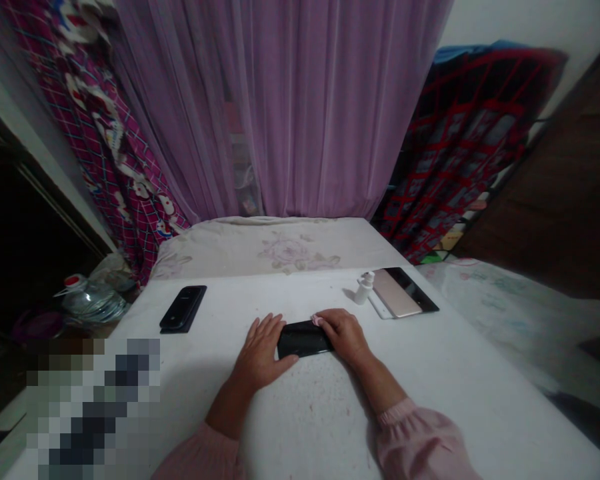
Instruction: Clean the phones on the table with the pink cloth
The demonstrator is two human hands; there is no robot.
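Currently, the left hand (259, 353) and right hand (345, 337) clasp the black phone (303, 340) between closed fingers; a slip could send it skidding across the bench (305, 413).

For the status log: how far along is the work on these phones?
Looks done: the cased black phone lies apart on the white-covered table. In hand: the centre black phone, between the left hand and right hand. Left: the rose-gold phone and white bottle, untouched.

Black phone (304, 339) (ends hidden under left hand (260, 350), right hand (343, 335))
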